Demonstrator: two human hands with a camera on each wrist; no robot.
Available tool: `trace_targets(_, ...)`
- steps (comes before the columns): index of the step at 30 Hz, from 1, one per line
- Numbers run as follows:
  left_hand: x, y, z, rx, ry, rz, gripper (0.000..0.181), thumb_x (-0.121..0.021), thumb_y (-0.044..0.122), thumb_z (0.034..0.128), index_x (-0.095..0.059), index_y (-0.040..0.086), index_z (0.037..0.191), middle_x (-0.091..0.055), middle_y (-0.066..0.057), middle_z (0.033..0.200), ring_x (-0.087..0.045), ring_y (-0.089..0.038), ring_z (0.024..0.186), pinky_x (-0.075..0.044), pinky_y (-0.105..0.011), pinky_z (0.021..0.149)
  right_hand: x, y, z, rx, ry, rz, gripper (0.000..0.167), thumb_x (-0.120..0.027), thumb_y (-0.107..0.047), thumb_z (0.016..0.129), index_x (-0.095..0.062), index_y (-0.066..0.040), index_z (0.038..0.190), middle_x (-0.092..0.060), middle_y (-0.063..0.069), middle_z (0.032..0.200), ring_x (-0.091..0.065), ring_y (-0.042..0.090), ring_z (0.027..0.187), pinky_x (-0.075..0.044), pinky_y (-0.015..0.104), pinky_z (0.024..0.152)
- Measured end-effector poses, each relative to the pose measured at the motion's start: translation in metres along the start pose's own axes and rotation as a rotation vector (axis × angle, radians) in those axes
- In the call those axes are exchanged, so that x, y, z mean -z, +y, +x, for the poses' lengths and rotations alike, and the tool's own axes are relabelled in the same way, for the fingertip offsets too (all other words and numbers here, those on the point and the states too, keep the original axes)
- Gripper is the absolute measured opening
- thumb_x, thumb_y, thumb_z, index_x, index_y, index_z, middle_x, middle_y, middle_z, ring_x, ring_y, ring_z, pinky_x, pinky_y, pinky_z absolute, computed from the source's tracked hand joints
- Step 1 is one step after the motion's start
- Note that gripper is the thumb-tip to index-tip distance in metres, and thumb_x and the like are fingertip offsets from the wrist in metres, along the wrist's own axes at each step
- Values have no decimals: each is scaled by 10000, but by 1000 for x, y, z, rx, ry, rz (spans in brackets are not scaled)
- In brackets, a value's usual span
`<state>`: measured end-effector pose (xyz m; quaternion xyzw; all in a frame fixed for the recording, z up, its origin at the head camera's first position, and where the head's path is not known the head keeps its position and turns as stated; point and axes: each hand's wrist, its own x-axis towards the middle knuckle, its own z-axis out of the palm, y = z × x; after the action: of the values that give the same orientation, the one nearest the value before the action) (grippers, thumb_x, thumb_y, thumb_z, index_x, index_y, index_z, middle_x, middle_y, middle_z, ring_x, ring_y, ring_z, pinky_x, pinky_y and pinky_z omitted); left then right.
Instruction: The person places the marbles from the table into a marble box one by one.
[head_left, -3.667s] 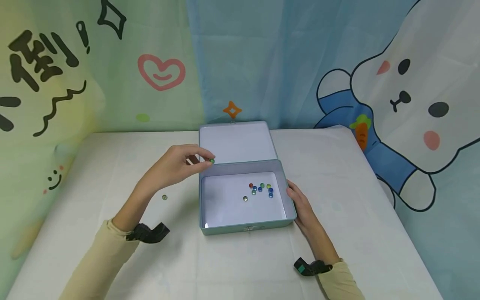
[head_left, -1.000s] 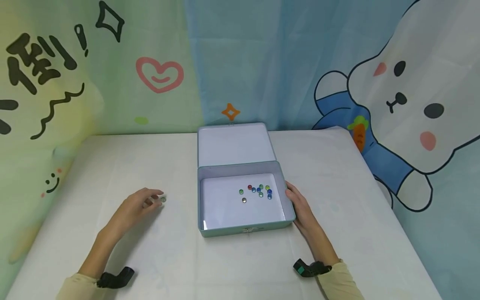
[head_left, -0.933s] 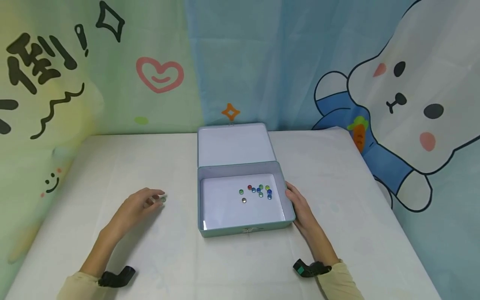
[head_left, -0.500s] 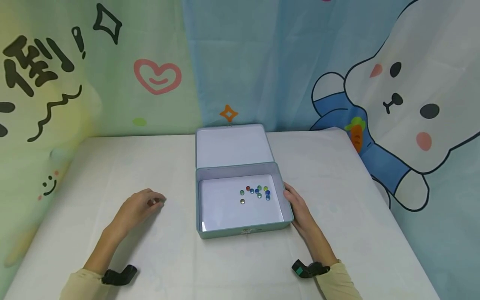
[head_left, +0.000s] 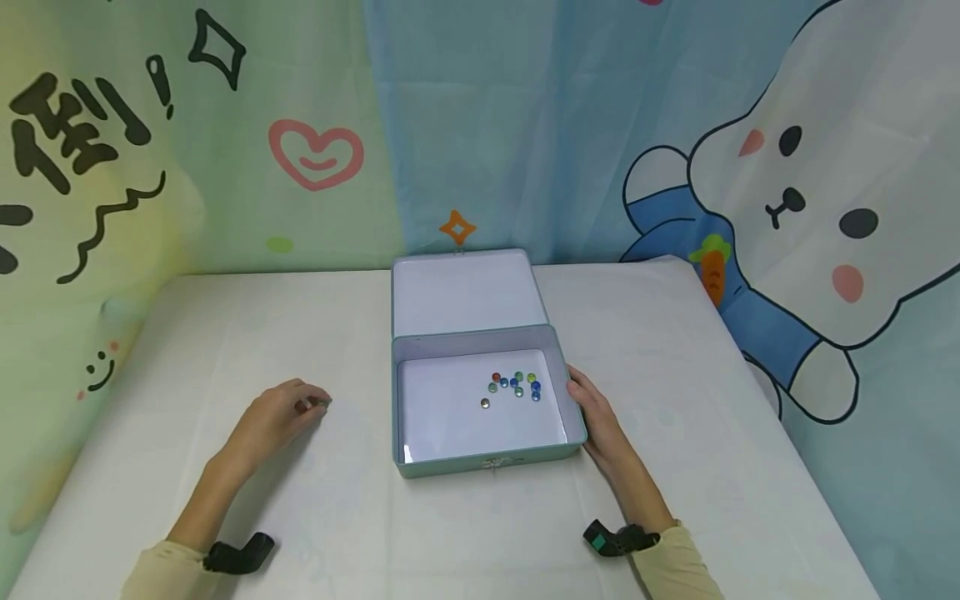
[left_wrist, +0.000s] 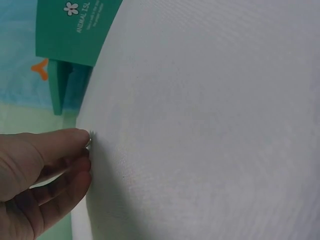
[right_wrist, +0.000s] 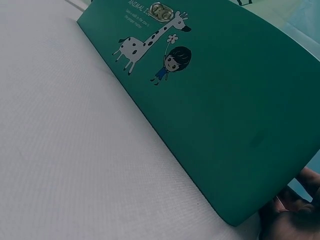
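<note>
Left of the tin box [head_left: 491, 465], my left hand [head_left: 273, 419] is low over the white cloth. Its thumb and fingers pinch a small glass marble [left_wrist: 90, 142], mostly hidden by the fingertips in the left wrist view. My right hand [head_left: 602, 421] holds the box by its right side, with fingers at the corner in the right wrist view. The box stands with its lid [head_left: 467, 292] tipped back. Inside lie several glass marbles, among them a red marble [head_left: 496, 377], a yellow-green marble [head_left: 531, 377] and a clear marble [head_left: 485, 403], mostly in the right half.
A white cloth covers the table [head_left: 450, 542]. Behind it hangs a printed curtain [head_left: 480, 125] with a cartoon rabbit. The box's green front [right_wrist: 200, 115] carries a giraffe picture and a metal clasp [right_wrist: 161, 12].
My left hand has left the box, where a green marble now lies, and has come down on the table's marble. That green marble has rolled right. My right hand has stayed at the box.
</note>
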<state>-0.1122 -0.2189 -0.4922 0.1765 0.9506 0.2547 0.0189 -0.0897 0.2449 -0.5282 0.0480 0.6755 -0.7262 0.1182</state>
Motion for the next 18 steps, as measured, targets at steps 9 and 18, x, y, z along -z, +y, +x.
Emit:
trace_targets(9, 3, 0, 0, -3, -8, -29, 169, -706, 50, 855, -716, 87, 1020, -694, -10, 906, -624, -136, 803, -498, -251, 671, 1, 0, 1, 9, 3, -19, 603, -389, -318, 1019, -201, -83, 1541, -195, 159, 1607, -180, 323, 1476, -125, 543, 1207)
trace_targets(18, 9, 0, 3, -45, -55, -89, 160, -715, 70, 854, -724, 93, 1012, -716, -4, 900, -604, -83, 757, -496, -216, 653, 1, 2, 1, 11, 6, -12, 602, -395, -306, 1014, -206, -81, 1540, -200, 157, 1603, -186, 312, 1471, -129, 529, 1206)
